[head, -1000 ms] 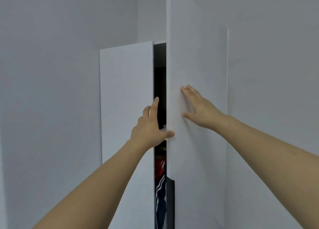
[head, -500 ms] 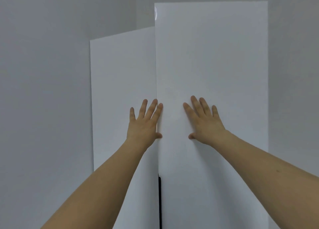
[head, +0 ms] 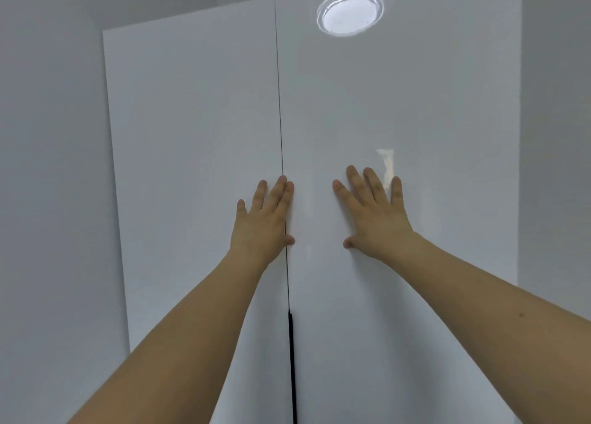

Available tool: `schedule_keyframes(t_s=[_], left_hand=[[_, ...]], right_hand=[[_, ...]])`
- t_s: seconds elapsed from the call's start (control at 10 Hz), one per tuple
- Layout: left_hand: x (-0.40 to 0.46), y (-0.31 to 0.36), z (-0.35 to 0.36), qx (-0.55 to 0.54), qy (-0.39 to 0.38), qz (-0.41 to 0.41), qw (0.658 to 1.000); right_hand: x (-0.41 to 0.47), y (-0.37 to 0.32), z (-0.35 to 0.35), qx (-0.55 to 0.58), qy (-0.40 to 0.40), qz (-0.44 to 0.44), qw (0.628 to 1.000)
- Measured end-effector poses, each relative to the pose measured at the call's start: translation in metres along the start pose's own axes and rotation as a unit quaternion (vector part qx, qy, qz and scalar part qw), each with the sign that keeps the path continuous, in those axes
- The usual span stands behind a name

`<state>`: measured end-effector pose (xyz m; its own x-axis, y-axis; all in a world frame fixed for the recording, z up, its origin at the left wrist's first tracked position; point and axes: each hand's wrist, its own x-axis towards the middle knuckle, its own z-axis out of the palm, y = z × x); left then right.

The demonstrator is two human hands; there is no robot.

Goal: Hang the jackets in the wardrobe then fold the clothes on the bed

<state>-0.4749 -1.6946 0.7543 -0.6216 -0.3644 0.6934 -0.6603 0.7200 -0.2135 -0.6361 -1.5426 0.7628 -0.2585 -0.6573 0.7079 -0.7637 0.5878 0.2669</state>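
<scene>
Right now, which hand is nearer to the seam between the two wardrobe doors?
Left. The left hand lies flat across the seam, fingertips and thumb over it. The right hand lies flat on the right door, clearly apart from the seam.

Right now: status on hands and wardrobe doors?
Left hand flat, fingers straight, on left door at the seam. Right hand flat on right door. Doors together, thin dark seam. Nothing in the way.

Both hands flat on wardrobe doors [head: 415, 120], left hand [head: 262, 222], right hand [head: 374, 219]
</scene>
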Motion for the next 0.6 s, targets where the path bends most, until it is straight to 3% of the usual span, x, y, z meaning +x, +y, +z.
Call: schedule_keyframes(t_s=[0.4,0.6], left_hand=[[0.002,0.000,0.000,-0.061,0.010,0.019,0.998],[-0.013,-0.011,-0.007,-0.041,0.038,0.016,0.998]], right_hand=[[-0.001,-0.005,-0.004,0.016,-0.004,0.010,1.000],[-0.006,-0.010,-0.018,0.044,0.004,-0.006,0.999]])
